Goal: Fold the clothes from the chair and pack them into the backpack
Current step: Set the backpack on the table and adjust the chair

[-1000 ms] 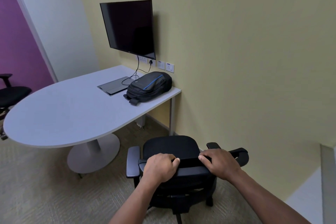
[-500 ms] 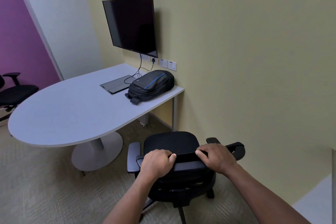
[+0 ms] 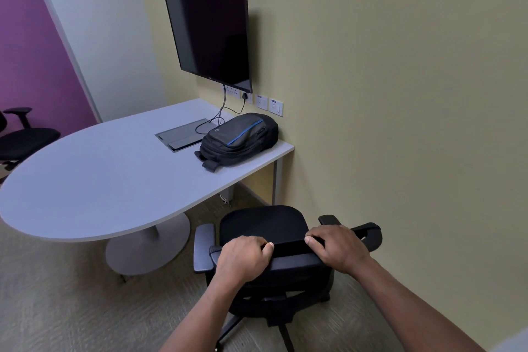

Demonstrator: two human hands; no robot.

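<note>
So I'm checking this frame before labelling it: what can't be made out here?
- Clothes: both hands, left and right, grip dark fabric on the chair back; black on black hides its shape.
- Backpack: whether it is zipped is too small to tell.
- Second chair: cut by the left edge.

I see a pale grey-white table (image 3: 94,180) with a rounded left end and a straight right end set against the yellow wall. It stands on a round grey pedestal base (image 3: 148,248) at the rounded end and a thin metal leg (image 3: 275,181) at the wall end. A black fabric backpack with a blue stripe (image 3: 240,138) lies flat on the top near the wall corner, its straps at the front edge. Just beside it to the left, a dark grey rectangular panel (image 3: 185,134) sits flush in the top, and thin black cables (image 3: 220,117) run down to it. The table stands on beige carpet (image 3: 57,308).
</note>
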